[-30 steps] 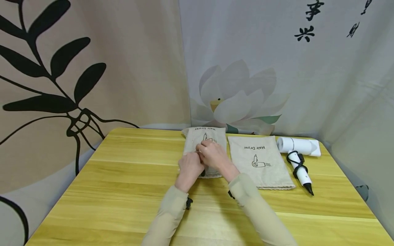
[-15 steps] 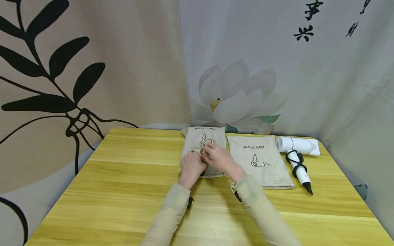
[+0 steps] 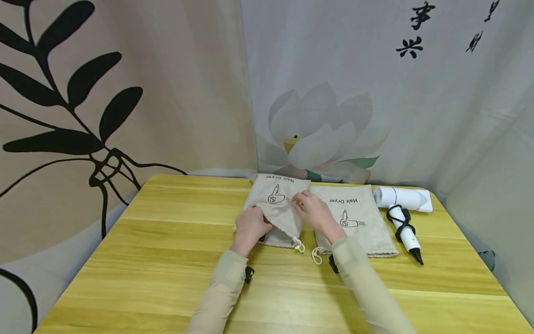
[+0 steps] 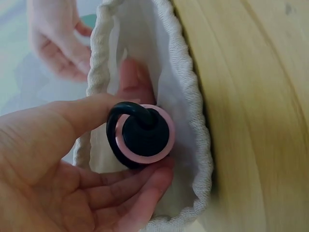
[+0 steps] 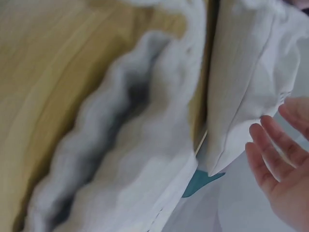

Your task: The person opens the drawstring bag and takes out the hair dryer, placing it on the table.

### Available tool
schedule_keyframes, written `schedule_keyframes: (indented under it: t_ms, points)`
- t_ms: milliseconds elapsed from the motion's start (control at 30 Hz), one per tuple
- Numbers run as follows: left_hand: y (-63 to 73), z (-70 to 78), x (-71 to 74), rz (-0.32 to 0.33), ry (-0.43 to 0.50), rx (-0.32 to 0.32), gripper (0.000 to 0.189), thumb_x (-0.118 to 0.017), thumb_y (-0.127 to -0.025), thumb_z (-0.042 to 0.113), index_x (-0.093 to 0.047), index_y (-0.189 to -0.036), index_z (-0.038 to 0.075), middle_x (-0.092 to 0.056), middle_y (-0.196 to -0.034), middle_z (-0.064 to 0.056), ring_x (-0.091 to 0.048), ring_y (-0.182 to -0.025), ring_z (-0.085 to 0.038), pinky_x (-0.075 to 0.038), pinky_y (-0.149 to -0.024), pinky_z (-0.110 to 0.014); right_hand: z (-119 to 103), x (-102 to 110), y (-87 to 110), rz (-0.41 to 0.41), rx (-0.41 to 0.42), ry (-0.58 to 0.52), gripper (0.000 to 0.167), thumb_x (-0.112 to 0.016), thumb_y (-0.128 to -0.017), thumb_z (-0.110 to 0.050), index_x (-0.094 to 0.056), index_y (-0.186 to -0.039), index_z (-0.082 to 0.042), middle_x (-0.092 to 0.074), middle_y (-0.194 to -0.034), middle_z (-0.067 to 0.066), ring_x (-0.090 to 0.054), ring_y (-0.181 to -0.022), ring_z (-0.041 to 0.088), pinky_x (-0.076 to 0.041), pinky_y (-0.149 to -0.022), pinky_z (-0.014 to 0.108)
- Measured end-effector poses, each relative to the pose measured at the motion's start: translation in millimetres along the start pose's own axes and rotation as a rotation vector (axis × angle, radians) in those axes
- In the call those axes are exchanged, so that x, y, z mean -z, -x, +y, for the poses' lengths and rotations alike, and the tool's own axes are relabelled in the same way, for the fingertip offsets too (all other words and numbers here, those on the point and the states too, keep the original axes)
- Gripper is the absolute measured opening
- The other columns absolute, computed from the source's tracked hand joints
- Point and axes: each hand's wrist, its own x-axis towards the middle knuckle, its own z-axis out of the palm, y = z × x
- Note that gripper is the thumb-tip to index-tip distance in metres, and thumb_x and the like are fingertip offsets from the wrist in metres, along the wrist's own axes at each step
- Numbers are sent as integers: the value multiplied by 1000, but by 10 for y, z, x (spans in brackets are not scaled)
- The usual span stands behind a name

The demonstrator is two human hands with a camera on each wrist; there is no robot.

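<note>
A beige drawstring bag (image 3: 281, 213) printed "Hair Dryer" lies at the table's back middle, its mouth facing the person. My left hand (image 3: 251, 228) reaches into that mouth. In the left wrist view, thumb and fingers grip the end of a hair dryer handle (image 4: 145, 135) with a pink ring and a looped black cord; the rest of it is hidden inside the bag. At the bag's right edge, my right hand (image 3: 315, 214) hovers with loosely bent fingers (image 5: 270, 150), nothing between them in the right wrist view.
To the right lies a second, flatter beige bag (image 3: 359, 239) with the same print. Beyond it sits a white hair dryer (image 3: 404, 199), its handle (image 3: 410, 236) wrapped in black cord. A curtain (image 3: 200, 93) hangs behind the wooden table (image 3: 167, 269).
My right hand has moved away from the left, to the bag's right side. The bag has turned slightly, its mouth lifted wider, and its drawstring end now shows. My left hand has shifted slightly left.
</note>
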Motion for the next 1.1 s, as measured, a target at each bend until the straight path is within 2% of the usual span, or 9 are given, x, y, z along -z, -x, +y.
schedule_keyframes:
  t_ms: [133, 233, 333, 467, 600, 733, 833, 967, 1100]
  points:
    - [-1, -89, 51, -44, 1, -21, 28, -75, -75, 34, -58, -68, 13, -66, -79, -6, -63, -71, -22, -51, -57, -38, 94, 15, 13, -5, -46, -1, 15, -62, -91, -17, -67, -102, -9, -64, -96, 6, -64, -87, 21, -55, -75, 37]
    - [-3, -154, 102, -82, 0, -23, 27, -77, -74, 33, -63, -79, 10, -68, -88, -8, -65, -78, -25, -53, -62, -41, 148, 30, 30, 4, -72, 10, 17, -61, -91, -17, -66, -105, -8, -63, -99, 8, -62, -88, 24, -55, -75, 39]
    - [-6, -216, 148, -120, -3, -21, 29, -78, -73, 29, -64, -86, 7, -69, -95, -10, -65, -82, -28, -54, -65, -42, 186, 44, 41, -2, -104, 35, 22, -61, -91, -16, -64, -110, -6, -63, -108, 11, -62, -97, 28, -55, -80, 42]
    - [-10, -286, 206, -176, -12, -31, 26, -76, -72, 21, -62, -88, 6, -67, -97, -12, -62, -80, -26, -53, -65, -41, 211, 60, 51, -50, -164, 63, 31, -59, -91, -16, -60, -120, -4, -60, -122, 16, -59, -111, 34, -53, -89, 49]
    - [-10, -329, 262, -223, -13, -39, 25, -76, -72, 18, -61, -89, 5, -66, -96, -12, -58, -76, -25, -52, -64, -39, 217, 62, 61, -101, -192, 92, 35, -57, -93, -17, -58, -126, -3, -60, -125, 19, -59, -113, 36, -51, -91, 50]
    - [10, -346, 285, -221, -5, -44, 26, -76, -71, 16, -61, -89, 5, -66, -95, -13, -59, -76, -26, -52, -64, -40, 215, 49, 59, -122, -185, 111, 36, -54, -95, -19, -58, -126, -3, -62, -123, 19, -60, -111, 36, -51, -91, 49]
    - [35, -344, 271, -189, 12, -55, 25, -76, -71, 16, -60, -87, 5, -66, -94, -13, -60, -76, -26, -52, -64, -41, 215, 52, 55, -117, -177, 110, 34, -55, -95, -19, -59, -124, -3, -64, -119, 19, -63, -107, 35, -52, -88, 48]
    - [48, -346, 236, -163, 37, -58, 23, -75, -73, 16, -58, -84, 5, -64, -89, -13, -57, -71, -26, -51, -61, -42, 229, 56, 53, -88, -164, 111, 27, -54, -94, -12, -62, -118, -2, -66, -110, 18, -65, -98, 33, -55, -82, 45]
    - [39, -356, 219, -168, 35, -47, 23, -75, -74, 15, -57, -85, 6, -63, -88, -14, -56, -71, -26, -50, -60, -40, 265, 46, 53, -76, -181, 115, 24, -52, -93, -4, -63, -114, 1, -66, -109, 20, -64, -99, 36, -54, -83, 46]
